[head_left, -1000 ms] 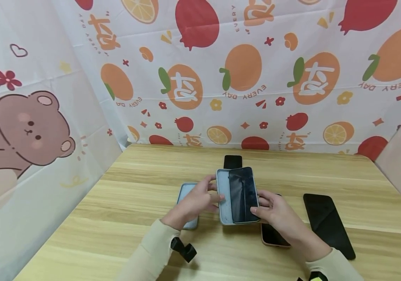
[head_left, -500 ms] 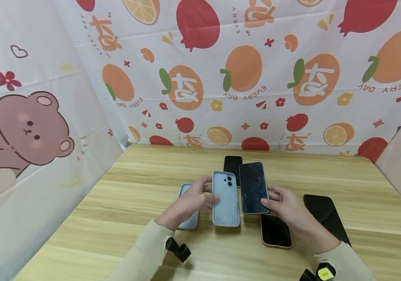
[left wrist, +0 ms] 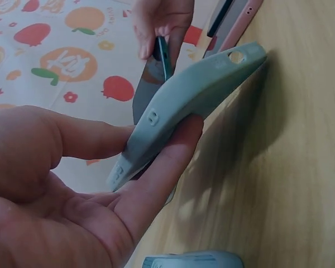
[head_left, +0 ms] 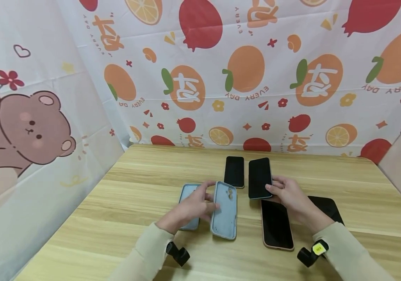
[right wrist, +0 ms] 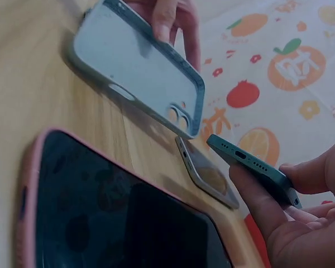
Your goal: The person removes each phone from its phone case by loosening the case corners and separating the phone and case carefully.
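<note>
My left hand [head_left: 196,205] pinches a light blue phone case [head_left: 224,210] by its left edge, thumb on one face and fingers on the other. The case tilts close over the table, its hollow side and camera cutouts facing up. In the left wrist view, the button side of this case [left wrist: 173,100] shows between thumb and finger. My right hand [head_left: 289,197] holds a bare phone [head_left: 260,178], dark screen up, by its right edge. Its green frame and charging port show on the phone [right wrist: 251,162] in the right wrist view.
Another light blue phone case [head_left: 190,224] lies partly under my left hand. A black phone [head_left: 234,171] lies at the back, and a phone in a pink case [head_left: 277,226] in front of my right hand. A larger black phone [head_left: 328,208] is partly hidden by my right forearm.
The phone has come out of the light blue case. My right hand has carried it away to the back right, while my left hand has lowered the emptied case toward the table.
</note>
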Demonstrator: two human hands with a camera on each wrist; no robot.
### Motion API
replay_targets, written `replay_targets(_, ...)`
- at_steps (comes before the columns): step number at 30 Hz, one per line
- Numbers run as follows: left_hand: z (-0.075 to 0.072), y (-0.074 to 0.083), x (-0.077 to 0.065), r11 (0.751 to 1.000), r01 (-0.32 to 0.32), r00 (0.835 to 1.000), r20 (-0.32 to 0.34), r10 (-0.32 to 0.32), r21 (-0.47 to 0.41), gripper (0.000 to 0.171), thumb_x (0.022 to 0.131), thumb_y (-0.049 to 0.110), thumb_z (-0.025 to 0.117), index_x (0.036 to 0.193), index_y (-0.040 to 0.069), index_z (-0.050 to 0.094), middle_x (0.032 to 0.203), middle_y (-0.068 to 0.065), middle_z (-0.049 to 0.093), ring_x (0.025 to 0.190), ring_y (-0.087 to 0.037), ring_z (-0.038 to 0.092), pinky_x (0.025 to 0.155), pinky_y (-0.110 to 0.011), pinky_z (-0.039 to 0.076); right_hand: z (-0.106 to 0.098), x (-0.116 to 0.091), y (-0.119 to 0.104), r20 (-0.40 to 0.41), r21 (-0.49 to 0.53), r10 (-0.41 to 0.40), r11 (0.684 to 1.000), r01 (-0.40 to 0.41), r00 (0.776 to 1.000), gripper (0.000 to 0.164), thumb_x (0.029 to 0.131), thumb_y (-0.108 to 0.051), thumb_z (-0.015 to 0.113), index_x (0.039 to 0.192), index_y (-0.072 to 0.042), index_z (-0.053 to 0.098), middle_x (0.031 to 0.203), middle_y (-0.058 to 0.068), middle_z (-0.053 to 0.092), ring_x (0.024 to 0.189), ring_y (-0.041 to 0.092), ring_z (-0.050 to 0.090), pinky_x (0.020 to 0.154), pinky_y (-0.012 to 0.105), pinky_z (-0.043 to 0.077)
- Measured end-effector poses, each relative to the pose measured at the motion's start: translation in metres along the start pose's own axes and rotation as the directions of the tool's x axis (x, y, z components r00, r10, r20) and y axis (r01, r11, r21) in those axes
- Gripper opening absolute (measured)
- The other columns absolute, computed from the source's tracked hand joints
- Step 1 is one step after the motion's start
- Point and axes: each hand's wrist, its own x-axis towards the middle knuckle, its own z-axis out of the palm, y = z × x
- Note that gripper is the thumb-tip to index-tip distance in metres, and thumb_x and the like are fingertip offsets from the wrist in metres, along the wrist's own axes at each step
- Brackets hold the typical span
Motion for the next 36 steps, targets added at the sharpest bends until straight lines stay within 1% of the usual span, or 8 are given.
replay_targets(9, 0.002, -0.008, 0.001, 1.0, -0.001, 1.0, 0.007, 0.001, 0.017, 0.077, 0.095, -0.002, 0.061, 0.156, 0.011, 0.017, 0.116, -0.023, 0.056, 0.084, -0.023, 0.068, 0.068, -0.041, 0.062, -0.003, 0.021, 0.002, -0.009, -0.06, 0.001, 0.998, -0.001, 1.0, 0.052, 0.104, -0.011, 0.048, 0.148, 0.01, 0.03, 0.143, 0.03, 0.049, 0.107, 0.011, 0.067, 0.09, 0.032, 0.057)
replay_targets(13, 0.005, -0.008, 0.0, 0.993, -0.003, 1.0, -0.023, 0.006, 0.116, 0.077, 0.094, -0.002, 0.062, 0.156, 0.013, 0.019, 0.117, -0.022, 0.055, 0.084, -0.022, 0.066, 0.065, -0.038, 0.062, -0.004, 0.029, 0.003, -0.021, -0.067, 0.022, 0.997, -0.023, 1.0, 0.052, 0.105, -0.01, 0.047, 0.148, 0.01, 0.029, 0.143, 0.031, 0.049, 0.107, 0.014, 0.067, 0.09, 0.033, 0.057)
replay_targets(17, 0.009, -0.007, 0.001, 0.968, -0.003, 0.998, -0.067, 0.02, 0.249, 0.078, 0.093, 0.001, 0.065, 0.156, 0.013, 0.021, 0.119, -0.02, 0.057, 0.084, -0.021, 0.066, 0.061, -0.035, 0.061, -0.004, 0.035, 0.004, -0.028, -0.061, 0.048, 0.997, -0.05, 0.998, 0.054, 0.105, -0.011, 0.047, 0.15, 0.01, 0.025, 0.144, 0.032, 0.046, 0.109, 0.018, 0.068, 0.091, 0.035, 0.057)
replay_targets(20, 0.011, -0.006, 0.0, 0.951, -0.008, 0.996, -0.086, 0.036, 0.31, 0.077, 0.093, 0.001, 0.065, 0.156, 0.012, 0.021, 0.12, -0.021, 0.059, 0.084, -0.021, 0.067, 0.059, -0.033, 0.06, -0.004, 0.039, 0.006, -0.031, -0.06, 0.06, 0.996, -0.061, 0.998, 0.055, 0.105, -0.011, 0.046, 0.151, 0.011, 0.023, 0.145, 0.033, 0.045, 0.108, 0.02, 0.068, 0.09, 0.035, 0.057)
replay_targets(25, 0.014, -0.006, 0.0, 0.926, -0.027, 0.992, -0.106, 0.072, 0.377, 0.076, 0.093, 0.001, 0.066, 0.155, 0.008, 0.022, 0.119, -0.023, 0.063, 0.083, -0.021, 0.068, 0.057, -0.031, 0.059, -0.005, 0.045, 0.01, -0.037, -0.043, 0.077, 0.996, -0.078, 0.996, 0.053, 0.105, -0.008, 0.045, 0.149, 0.012, 0.024, 0.142, 0.035, 0.047, 0.104, 0.02, 0.07, 0.087, 0.032, 0.058)
replay_targets(30, 0.016, -0.007, 0.0, 0.904, -0.023, 0.985, -0.143, 0.093, 0.427, 0.071, 0.093, 0.001, 0.066, 0.152, 0.004, 0.027, 0.115, -0.024, 0.066, 0.082, -0.021, 0.068, 0.055, -0.03, 0.058, -0.007, 0.049, 0.015, -0.03, -0.023, 0.082, 0.996, -0.082, 0.996, 0.054, 0.105, -0.006, 0.044, 0.149, 0.014, 0.022, 0.143, 0.037, 0.044, 0.108, 0.022, 0.068, 0.086, 0.03, 0.058)
replay_targets(33, 0.017, -0.007, 0.0, 0.886, -0.018, 0.98, -0.166, 0.106, 0.463, 0.066, 0.093, 0.002, 0.066, 0.149, 0.002, 0.031, 0.113, -0.024, 0.067, 0.082, -0.021, 0.067, 0.053, -0.028, 0.058, -0.009, 0.051, 0.017, -0.045, -0.037, 0.088, 0.995, -0.09, 0.995, 0.055, 0.104, -0.006, 0.045, 0.149, 0.015, 0.022, 0.143, 0.037, 0.044, 0.104, 0.018, 0.069, 0.083, 0.027, 0.059)
replay_targets(36, 0.018, -0.007, 0.0, 0.865, -0.004, 0.976, -0.187, 0.113, 0.501, 0.063, 0.094, 0.005, 0.065, 0.149, 0.002, 0.033, 0.11, -0.022, 0.068, 0.079, -0.02, 0.068, 0.051, -0.026, 0.056, -0.011, 0.052, 0.017, -0.072, -0.097, 0.097, 0.99, -0.104, 0.993, 0.055, 0.103, -0.008, 0.047, 0.147, 0.016, 0.024, 0.138, 0.035, 0.05, 0.096, 0.013, 0.07, 0.08, 0.027, 0.059)
